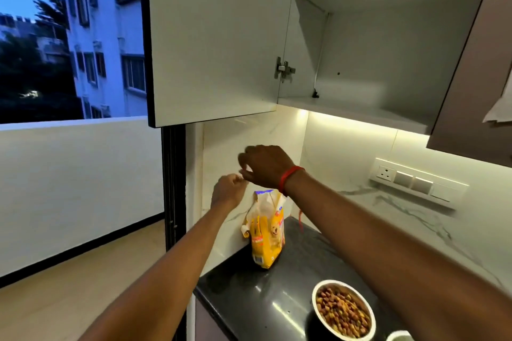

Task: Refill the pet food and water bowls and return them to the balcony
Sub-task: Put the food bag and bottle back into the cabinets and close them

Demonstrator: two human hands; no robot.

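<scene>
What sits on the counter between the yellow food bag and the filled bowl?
Nothing: the head view shows only bare black counter between the bag and bowl.

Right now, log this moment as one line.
food bowl: filled | food bag: upright on counter | both hands: above bag | cabinet: open

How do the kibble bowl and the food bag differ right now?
The bowl is round, white-rimmed and low, open on top with brown and yellow kibble showing; the food bag is tall, yellow and upright, and its contents can't be seen. The bowl sits near the camera; the bag stands back by the wall, just below both hands. Both rest on the black counter.
</scene>
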